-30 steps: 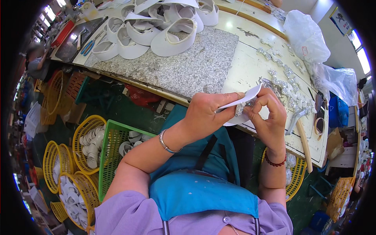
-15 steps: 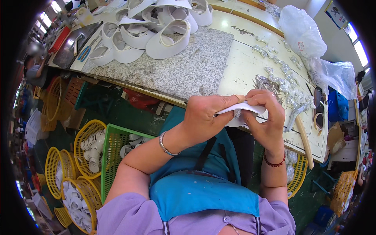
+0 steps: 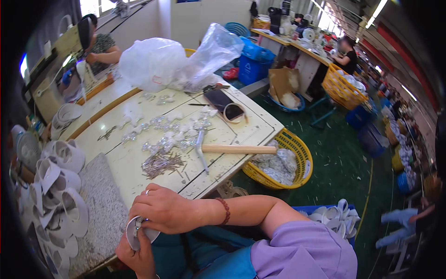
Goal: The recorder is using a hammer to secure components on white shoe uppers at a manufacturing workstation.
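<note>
A white piece that looks like a shoe upper (image 3: pixel 132 235) is held at the table's near edge, with something shiny on it between my fingers. My left hand (image 3: pixel 139 258) grips it from below, thumb against its face. From above, my right hand (image 3: pixel 162 208) closes on the same piece, its fingertips at the shiny part. Beyond my hands lie a heap of thin metal pins (image 3: pixel 161 163) and clusters of clear sparkling ornaments (image 3: pixel 179 135). A hammer (image 3: pixel 239 149) with a wooden handle rests on the table to the right.
Many white uppers (image 3: pixel 58 204) crowd the grey speckled slab (image 3: pixel 100 195) at left. Plastic bags (image 3: pixel 153 63), a dark phone-like object (image 3: pixel 222 102) and a tape ring (image 3: pixel 233 113) lie farther back. A yellow basket (image 3: pixel 304 169) stands beside the table; other people work behind.
My view has swung to the right, so my hands and the upper now appear at lower left. Both hands still hold the upper, which is tilted differently.
</note>
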Demonstrator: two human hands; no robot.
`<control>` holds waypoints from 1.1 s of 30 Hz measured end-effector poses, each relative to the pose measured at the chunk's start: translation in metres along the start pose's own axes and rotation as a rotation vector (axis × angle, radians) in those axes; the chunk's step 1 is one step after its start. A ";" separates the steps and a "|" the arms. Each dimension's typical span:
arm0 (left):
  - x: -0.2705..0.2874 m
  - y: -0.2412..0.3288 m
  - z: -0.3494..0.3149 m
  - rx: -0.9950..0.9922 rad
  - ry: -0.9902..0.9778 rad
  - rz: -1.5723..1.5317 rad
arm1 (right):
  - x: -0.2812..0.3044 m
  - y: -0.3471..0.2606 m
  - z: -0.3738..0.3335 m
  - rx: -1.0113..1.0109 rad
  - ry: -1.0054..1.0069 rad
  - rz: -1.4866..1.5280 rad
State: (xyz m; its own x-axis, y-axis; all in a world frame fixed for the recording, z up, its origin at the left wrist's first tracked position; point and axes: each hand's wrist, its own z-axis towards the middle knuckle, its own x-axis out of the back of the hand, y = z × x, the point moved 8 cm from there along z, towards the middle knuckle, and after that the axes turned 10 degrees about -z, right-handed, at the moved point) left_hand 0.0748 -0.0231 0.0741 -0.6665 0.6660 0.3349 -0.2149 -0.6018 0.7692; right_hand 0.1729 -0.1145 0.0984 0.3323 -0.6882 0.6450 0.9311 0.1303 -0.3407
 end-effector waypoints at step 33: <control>0.022 -0.026 0.012 -0.257 -0.286 0.475 | 0.122 0.143 -0.106 -0.474 0.075 -0.830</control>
State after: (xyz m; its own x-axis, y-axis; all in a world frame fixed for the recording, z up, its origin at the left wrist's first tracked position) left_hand 0.0744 0.0124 0.0683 -0.5214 0.3694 0.7692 -0.1302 -0.9253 0.3562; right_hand 0.3303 -0.2557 0.0561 -0.4322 -0.4772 0.7651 0.7021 -0.7106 -0.0466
